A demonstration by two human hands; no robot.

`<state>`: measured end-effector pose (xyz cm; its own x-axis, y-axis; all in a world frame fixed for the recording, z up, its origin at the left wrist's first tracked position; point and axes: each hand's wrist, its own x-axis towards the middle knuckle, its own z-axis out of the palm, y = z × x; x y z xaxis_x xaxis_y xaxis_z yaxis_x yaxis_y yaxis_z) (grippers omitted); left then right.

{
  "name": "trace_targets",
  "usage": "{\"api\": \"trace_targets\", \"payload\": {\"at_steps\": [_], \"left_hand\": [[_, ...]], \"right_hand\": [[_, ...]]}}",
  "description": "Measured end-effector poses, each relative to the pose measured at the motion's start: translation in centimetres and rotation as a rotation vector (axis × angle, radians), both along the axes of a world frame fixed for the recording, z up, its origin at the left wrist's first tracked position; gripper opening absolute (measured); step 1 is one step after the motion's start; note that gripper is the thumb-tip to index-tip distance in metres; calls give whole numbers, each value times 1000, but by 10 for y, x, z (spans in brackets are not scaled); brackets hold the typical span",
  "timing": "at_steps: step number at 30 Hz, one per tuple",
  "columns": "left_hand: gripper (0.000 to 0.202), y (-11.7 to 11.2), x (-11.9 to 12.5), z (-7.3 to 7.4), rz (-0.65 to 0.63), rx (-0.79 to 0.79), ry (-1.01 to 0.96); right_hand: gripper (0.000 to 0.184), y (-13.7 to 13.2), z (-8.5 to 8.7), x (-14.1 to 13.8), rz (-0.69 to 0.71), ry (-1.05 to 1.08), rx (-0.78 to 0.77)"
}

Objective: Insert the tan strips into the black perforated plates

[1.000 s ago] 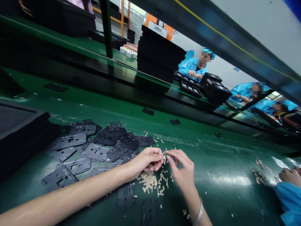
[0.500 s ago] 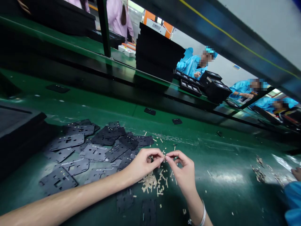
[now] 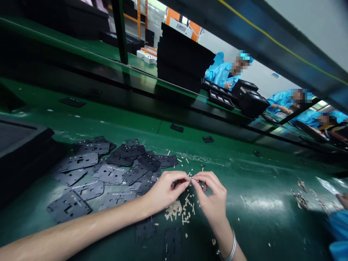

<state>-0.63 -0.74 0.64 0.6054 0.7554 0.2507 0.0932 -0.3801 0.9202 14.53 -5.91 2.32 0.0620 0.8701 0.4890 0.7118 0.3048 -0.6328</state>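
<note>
My left hand (image 3: 174,186) and my right hand (image 3: 210,192) meet above the green work surface, both pinched, thumb against fingertips. Whatever is between the fingertips is too small to make out. Right below them lies a heap of small beige strips and bits (image 3: 174,209), with more bits scattered around. Beside my left forearm spreads a loose pile of flat black plates with cut-outs (image 3: 110,174). Two more dark plates (image 3: 173,243) lie near the front edge, partly lost in shadow. A silvery bangle (image 3: 233,246) circles my right wrist.
A black box-like block (image 3: 24,152) stands at the left. Single black plates (image 3: 177,128) lie spaced out along the green strip behind. At the right are a dark scrap heap (image 3: 300,199) and a co-worker's blue sleeve (image 3: 338,232). Black trays (image 3: 221,99) stand beyond the rail.
The single plates on the far green strip have shifted a little to the right. A person in pink beyond the rail has mostly left the view. My hands keep nearly the same pinch.
</note>
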Motion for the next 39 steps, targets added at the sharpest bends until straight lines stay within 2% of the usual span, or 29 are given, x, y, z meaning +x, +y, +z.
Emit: {"api": "trace_targets", "payload": {"at_steps": [7, 11, 14, 16, 22, 24, 26, 28, 34, 39], "left_hand": [[19, 1, -2, -7, 69, 400, 100], [22, 2, -3, -11, 79, 512, 173], [23, 2, -3, -11, 68, 502, 161], [23, 3, -2, -9, 43, 428, 123], [21, 5, -1, 2, -11, -48, 59], [20, 5, -1, 3, 5, -120, 44], [19, 4, -1, 2, 28, -84, 48], [19, 3, -2, 0, 47, 17, 62], [22, 4, -3, -7, 39, 340, 84], [24, 5, -3, -9, 37, 389, 105]], "right_hand": [[11, 1, -1, 0, 58, -100, 35], [12, 0, -3, -1, 71, -144, 46], [12, -1, -4, -2, 82, -160, 61], [11, -1, -4, -1, 77, -161, 68], [8, 4, -5, 9, -73, -127, 81], [9, 4, -4, 8, -67, -111, 92], [10, 3, -3, 5, -8, -110, 93], [11, 0, -2, 1, 39, -117, 85], [12, -1, -3, -3, 66, -98, 30], [13, 1, -6, -1, 91, -117, 42]]}}
